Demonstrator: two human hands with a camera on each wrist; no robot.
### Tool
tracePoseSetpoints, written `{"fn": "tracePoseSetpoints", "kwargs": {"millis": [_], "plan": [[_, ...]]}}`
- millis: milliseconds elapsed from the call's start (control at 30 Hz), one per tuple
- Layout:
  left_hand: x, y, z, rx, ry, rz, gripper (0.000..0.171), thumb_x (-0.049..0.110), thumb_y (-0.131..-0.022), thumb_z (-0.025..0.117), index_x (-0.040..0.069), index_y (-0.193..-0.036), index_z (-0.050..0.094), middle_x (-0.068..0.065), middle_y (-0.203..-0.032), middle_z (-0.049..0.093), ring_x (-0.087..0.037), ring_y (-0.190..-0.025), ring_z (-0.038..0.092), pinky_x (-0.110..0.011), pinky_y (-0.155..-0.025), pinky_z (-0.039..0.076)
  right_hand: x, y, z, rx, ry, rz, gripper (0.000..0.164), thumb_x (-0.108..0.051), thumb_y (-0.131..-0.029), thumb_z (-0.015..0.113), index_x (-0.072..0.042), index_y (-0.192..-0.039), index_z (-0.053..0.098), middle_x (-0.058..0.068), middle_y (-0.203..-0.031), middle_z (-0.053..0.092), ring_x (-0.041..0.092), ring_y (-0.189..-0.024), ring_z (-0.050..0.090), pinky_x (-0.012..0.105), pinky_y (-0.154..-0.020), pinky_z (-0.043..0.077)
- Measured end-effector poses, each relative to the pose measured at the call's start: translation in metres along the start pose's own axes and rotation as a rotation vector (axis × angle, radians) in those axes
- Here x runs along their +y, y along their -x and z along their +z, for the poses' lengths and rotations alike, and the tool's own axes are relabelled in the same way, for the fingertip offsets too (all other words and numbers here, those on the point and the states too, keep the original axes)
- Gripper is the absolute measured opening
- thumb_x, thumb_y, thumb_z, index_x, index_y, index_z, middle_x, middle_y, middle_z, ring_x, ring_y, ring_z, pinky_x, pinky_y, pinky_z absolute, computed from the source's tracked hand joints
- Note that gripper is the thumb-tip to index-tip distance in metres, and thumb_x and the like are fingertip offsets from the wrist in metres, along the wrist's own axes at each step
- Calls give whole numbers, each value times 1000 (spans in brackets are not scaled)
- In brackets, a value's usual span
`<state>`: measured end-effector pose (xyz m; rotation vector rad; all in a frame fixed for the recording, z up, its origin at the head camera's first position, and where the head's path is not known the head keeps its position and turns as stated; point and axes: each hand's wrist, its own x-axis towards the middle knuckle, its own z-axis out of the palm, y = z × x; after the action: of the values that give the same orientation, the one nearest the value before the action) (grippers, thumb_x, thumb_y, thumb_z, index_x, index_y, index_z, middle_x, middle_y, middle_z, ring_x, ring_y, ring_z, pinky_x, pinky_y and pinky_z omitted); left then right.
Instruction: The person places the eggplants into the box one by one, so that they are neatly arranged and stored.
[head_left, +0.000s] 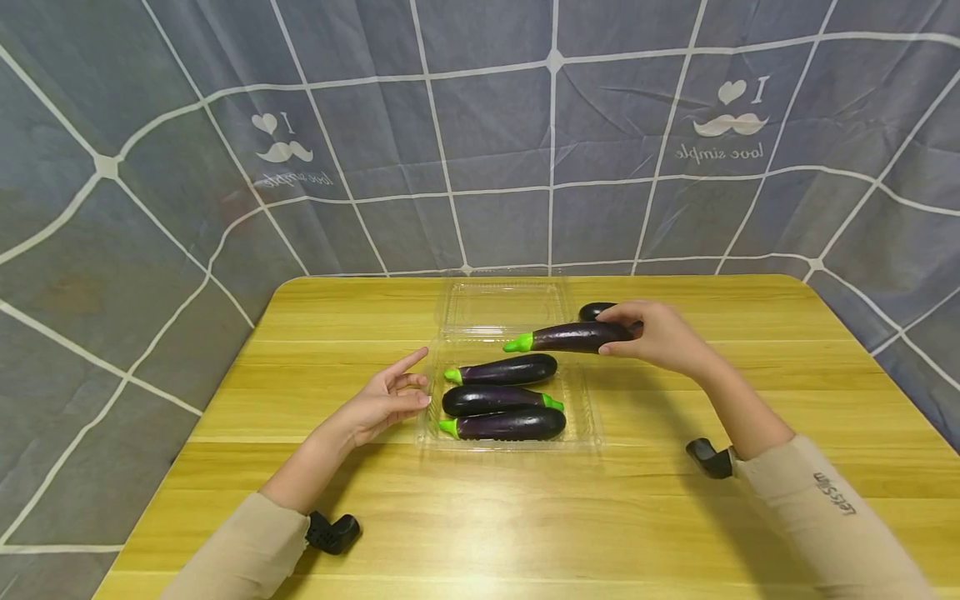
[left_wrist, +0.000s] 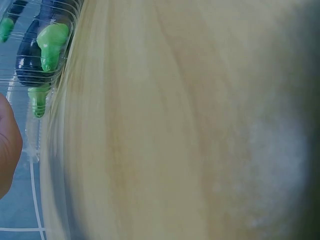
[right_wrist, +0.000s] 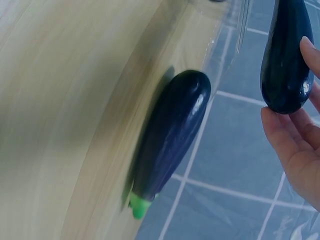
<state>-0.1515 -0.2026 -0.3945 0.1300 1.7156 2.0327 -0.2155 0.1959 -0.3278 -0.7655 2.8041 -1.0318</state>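
Observation:
My right hand (head_left: pixel 660 337) grips a dark purple eggplant (head_left: pixel 573 337) by its thick end, its green stem pointing left, above the back of a clear plastic clamshell box (head_left: pixel 585 425). In the right wrist view, fingers and thumb hold the rounded end of that eggplant (right_wrist: pixel 287 65). Three eggplants lie side by side in the box, among them the front one (head_left: pixel 513 423). Beside the box's left edge is my left hand (head_left: pixel 378 404), fingers loosely bent and nothing gripped; whether it touches the edge I cannot tell.
Another eggplant (right_wrist: pixel 172 135) lies on the wooden table (head_left: pixel 480 517), right of the box and partly behind my right hand in the head view. The box's lid (head_left: pixel 504 307) is folded back toward a grey checked curtain (head_left: pixel 495 142).

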Motion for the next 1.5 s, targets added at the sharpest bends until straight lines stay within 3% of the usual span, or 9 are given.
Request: {"fn": "tracePoseSetpoints", "kwargs": {"millis": [500, 900, 1500], "plan": [[-1, 0, -1, 2, -22, 2, 81, -8, -86, 58, 13, -151, 14, -4, -105, 46, -8, -80, 56, -20, -75, 50, -11, -19, 29, -9, 47, -67, 43, -20, -76, 78, -2, -113, 66, 10, -102, 64, 21, -86, 56, 35, -71, 47], [-1, -1, -2, -4, -12, 4, 81, -8, -86, 58, 13, -151, 14, -5, -106, 45, -8, -80, 56, -20, -75, 50, -19, -33, 50, -6, 82, -98, 42, -18, -75, 78, -1, -112, 67, 11, -104, 65, 25, -89, 56, 40, -77, 47], [-1, -1, -2, -9, 14, -2, 81, -10, -86, 55, 14, -151, 13, -5, -106, 46, -8, -80, 57, -20, -76, 51, -34, -43, 63, -42, 99, -109, 42, -20, -79, 75, -1, -115, 64, 14, -111, 63, 29, -97, 56, 44, -81, 48]]}}
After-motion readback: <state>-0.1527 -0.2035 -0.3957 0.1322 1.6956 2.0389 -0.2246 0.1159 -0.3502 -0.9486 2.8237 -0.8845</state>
